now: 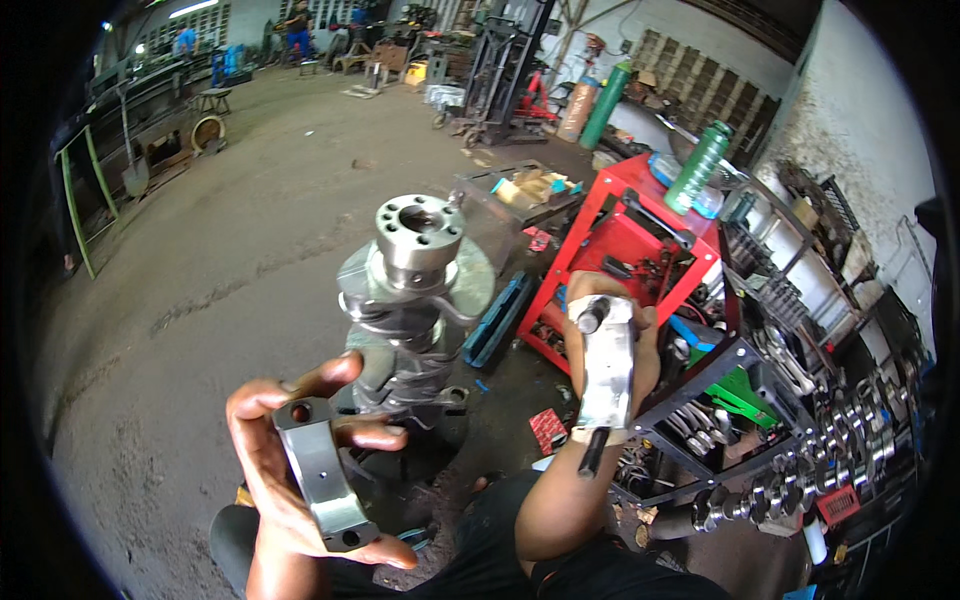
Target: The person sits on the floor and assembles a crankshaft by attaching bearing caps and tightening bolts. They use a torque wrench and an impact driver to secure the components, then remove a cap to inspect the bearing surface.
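A grey metal bearing cap [322,478] with a smooth curved inner face and a bolt hole at each end lies in my left hand [262,470]. My left fingers and thumb curl round its edges. My right hand [645,360] grips a shiny curved bearing half [607,365] with two dark bolts sticking out at its ends. Its back is hidden in my palm, so I cannot tell its full shape. Between and beyond both hands a crankshaft [420,265] stands upright, its round flange with a ring of holes on top. Neither hand touches it.
A red tool trolley [640,170] with a wrench and a green bottle [700,165] stands to the right. Beside it a dark rack [690,400] holds metal parts. Several crankshafts [770,490] lie at the lower right. A blue case [498,318] rests on the floor. Two people are far back.
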`<state>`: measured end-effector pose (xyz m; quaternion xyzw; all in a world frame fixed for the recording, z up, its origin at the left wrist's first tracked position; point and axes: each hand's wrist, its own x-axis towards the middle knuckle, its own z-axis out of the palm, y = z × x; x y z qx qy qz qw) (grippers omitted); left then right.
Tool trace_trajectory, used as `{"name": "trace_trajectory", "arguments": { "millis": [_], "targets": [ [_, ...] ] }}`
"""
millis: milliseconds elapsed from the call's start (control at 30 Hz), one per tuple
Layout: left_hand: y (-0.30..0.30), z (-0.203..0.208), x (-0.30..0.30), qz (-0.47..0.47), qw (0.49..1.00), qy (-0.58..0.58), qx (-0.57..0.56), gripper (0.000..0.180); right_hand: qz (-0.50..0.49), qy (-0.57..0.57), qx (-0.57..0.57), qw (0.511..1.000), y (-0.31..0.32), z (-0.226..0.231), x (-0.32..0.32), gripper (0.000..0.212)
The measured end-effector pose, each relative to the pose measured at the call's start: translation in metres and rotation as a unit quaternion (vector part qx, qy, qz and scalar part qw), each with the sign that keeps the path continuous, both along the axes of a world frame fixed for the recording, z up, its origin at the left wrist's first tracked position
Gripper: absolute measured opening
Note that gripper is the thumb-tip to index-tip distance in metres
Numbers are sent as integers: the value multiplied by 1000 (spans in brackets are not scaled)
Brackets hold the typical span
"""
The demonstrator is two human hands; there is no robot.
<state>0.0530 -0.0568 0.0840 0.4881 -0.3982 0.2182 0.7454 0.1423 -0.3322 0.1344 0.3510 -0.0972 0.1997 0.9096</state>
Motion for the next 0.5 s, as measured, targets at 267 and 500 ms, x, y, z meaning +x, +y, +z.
{"name": "trace_trajectory", "arguments": {
  "millis": [267, 500],
  "targets": [
    [-1, -7, 3, 57, 998, -13, 31, 143, -56, 1, 14, 998, 10, 12, -7, 36],
    [-5, -2, -2, 46, 998, -12, 32, 133, -31, 23, 5, 999, 20, 32, -20, 35]
  ]
}}
